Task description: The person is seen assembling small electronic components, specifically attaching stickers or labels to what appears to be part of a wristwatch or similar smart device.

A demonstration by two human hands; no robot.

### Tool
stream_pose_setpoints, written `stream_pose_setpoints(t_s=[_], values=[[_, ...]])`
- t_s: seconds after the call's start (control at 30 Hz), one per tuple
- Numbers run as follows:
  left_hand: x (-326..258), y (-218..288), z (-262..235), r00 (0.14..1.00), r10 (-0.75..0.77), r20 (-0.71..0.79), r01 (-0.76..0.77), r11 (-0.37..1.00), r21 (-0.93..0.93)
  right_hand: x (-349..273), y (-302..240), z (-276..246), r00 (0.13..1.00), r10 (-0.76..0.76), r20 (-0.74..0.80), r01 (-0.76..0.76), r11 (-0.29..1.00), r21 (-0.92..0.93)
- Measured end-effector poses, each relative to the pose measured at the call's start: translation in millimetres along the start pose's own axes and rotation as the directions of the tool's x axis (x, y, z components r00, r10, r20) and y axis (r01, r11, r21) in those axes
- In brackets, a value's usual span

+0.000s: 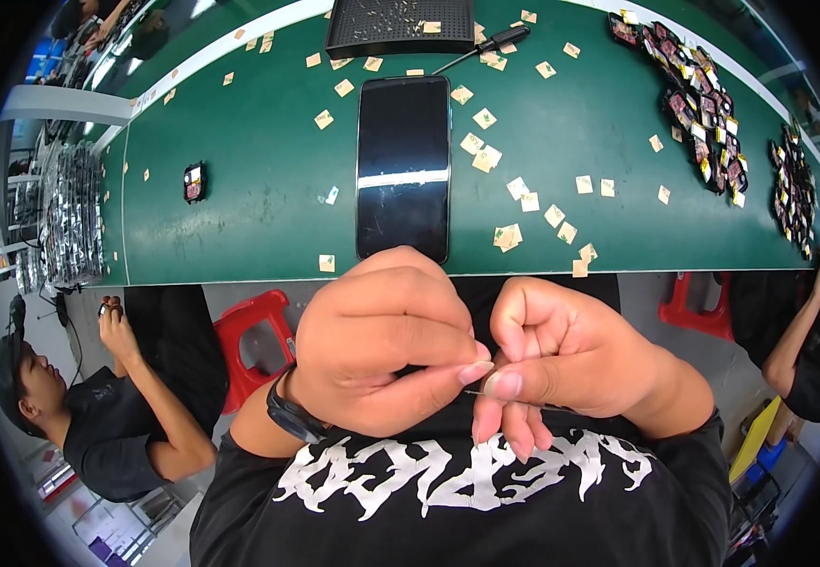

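Observation:
In front of my chest, just off the table's near edge, my two hands meet at the fingertips. My left hand [381, 345], with a dark watch [294, 411] on its wrist, is closed in a pinch of thumb and forefinger; what lies inside the pinch is hidden. Thumb and forefinger of my right hand [580, 364] press together beside it, the other fingers curled below. A thin dark sliver [473, 392] shows at the right thumb tip; its kind is too small to tell. Beyond my hands a black smartphone [403, 170] lies on the green table [249, 189].
Small square beige stickers [553, 216] are scattered over the table. A screwdriver [500, 40] lies by a black tray [400, 33] at the back. Small electronic modules [703, 104] are heaped at right; one module [194, 181] sits at left. People sit on both sides, near red stools [257, 340].

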State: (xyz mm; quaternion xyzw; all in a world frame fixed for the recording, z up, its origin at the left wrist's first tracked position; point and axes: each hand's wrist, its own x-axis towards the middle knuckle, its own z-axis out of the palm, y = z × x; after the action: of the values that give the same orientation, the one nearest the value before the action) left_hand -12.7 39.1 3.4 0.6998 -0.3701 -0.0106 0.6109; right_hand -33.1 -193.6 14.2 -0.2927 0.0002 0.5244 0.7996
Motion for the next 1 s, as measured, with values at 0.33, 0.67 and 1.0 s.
stream_pose_setpoints(t_s=[0.33, 0.67, 1.0], values=[[-8.1, 10.2, -13.5, 0.987, 0.127, -0.095, -0.11, 0.98, 0.163, 8.9, 1.9, 0.8, 0.995, 0.101, -0.017, -0.1, 0.995, 0.029], [-44.8, 3.9, -65.2, 0.915, -0.056, -0.398, 0.215, 0.906, 0.366, -2.3, 8.8, -22.6, 0.985, -0.09, -0.148, 0.088, 0.996, -0.016], [-121.3, 2.6, -112.2, 0.738, -0.232, -0.634, 0.587, 0.683, 0.434, -4.5, -22.5, -29.6, 0.979, -0.161, -0.127, 0.125, 0.959, -0.253]])
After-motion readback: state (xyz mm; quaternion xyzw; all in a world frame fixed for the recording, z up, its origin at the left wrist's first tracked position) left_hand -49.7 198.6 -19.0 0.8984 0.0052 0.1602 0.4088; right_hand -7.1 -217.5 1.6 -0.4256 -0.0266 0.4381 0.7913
